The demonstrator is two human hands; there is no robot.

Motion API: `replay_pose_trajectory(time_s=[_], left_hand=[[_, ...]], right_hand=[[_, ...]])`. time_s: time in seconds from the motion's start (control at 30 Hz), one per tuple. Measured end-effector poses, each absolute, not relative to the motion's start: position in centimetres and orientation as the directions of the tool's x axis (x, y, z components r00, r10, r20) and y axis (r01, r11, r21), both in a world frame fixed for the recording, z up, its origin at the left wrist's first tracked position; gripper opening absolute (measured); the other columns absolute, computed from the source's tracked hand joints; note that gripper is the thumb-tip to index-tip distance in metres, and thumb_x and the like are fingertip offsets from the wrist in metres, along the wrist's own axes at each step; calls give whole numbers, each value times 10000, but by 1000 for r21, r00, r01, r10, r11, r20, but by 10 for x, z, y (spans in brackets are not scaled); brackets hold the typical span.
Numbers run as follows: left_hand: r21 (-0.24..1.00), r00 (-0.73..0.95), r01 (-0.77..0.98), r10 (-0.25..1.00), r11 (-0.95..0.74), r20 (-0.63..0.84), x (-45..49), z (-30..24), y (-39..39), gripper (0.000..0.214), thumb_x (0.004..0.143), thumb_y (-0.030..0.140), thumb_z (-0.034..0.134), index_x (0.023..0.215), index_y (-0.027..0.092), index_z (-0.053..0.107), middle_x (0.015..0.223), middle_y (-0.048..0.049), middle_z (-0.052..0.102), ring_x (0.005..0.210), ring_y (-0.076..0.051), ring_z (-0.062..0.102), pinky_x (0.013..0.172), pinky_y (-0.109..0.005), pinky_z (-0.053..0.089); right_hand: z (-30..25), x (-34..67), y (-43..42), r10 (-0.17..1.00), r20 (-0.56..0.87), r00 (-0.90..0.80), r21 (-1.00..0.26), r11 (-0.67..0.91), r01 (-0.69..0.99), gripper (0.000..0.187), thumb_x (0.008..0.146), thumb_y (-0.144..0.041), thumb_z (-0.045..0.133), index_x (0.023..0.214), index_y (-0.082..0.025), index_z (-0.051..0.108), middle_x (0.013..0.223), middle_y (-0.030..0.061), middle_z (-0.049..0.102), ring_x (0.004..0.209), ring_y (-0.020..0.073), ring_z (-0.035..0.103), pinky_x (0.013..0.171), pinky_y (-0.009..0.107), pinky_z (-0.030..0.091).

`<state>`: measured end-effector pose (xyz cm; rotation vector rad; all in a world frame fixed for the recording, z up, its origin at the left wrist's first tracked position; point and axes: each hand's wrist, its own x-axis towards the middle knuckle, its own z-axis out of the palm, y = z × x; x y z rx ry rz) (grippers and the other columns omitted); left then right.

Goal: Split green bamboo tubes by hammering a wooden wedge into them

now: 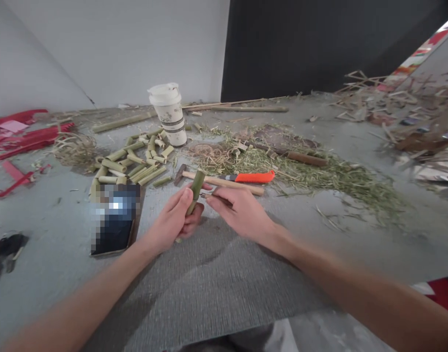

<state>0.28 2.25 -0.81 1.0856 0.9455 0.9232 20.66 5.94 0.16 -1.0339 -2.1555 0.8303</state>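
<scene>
A short green bamboo piece [198, 184] is gripped in my left hand [176, 217], tilted, with the thumb pressed along its side. My right hand [242, 210] closes round a slim tool with a narrow metal tip [205, 195]. That tip points at the bamboo and is close to it; whether they touch I cannot tell. Just beyond my hands lie a hammer [242, 186] with a wooden handle and a tool with an orange handle [255, 176]. Several cut bamboo tubes [136, 159] are piled to the left.
A lidded paper cup [168, 117] stands behind the tubes. A phone [116, 225] lies left of my hands. Green shavings [341, 176] spread to the right around a brown wooden handle [306, 158]. A woven ball [75, 149] and red pieces [33, 134] sit at left.
</scene>
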Motion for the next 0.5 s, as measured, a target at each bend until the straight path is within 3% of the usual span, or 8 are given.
replay_pose_trajectory(time_s=[0.13, 0.37, 0.5], left_hand=[[989, 302, -53, 946, 137, -115, 1, -6, 24, 535, 1082, 726, 441, 1325, 264, 558, 615, 113, 296, 454, -84, 187, 374, -148, 225], [941, 141, 317, 987, -116, 74, -2, -3, 24, 451, 1115, 608, 466, 1179, 189, 619, 666, 56, 432, 530, -99, 375, 433, -172, 328], [992, 205, 120, 977, 28, -52, -1, -6, 23, 492, 1102, 672, 450, 1273, 234, 592, 630, 92, 340, 474, -90, 270, 395, -157, 263]], right_hand=[[1, 205, 61, 814, 246, -526, -756, 501, 421, 408, 1110, -406, 523, 747, -220, 538, 676, -26, 553, 634, 124, 428, 633, 310, 298], [-2, 205, 59, 827, 229, -514, -746, 488, 453, 344, 1113, -389, 536, 815, -222, 575, 740, -6, 613, 671, 143, 492, 653, 317, 314], [1, 206, 59, 823, 233, -518, -749, 491, 444, 363, 1111, -393, 532, 795, -220, 575, 707, -14, 583, 655, 137, 458, 652, 318, 305]])
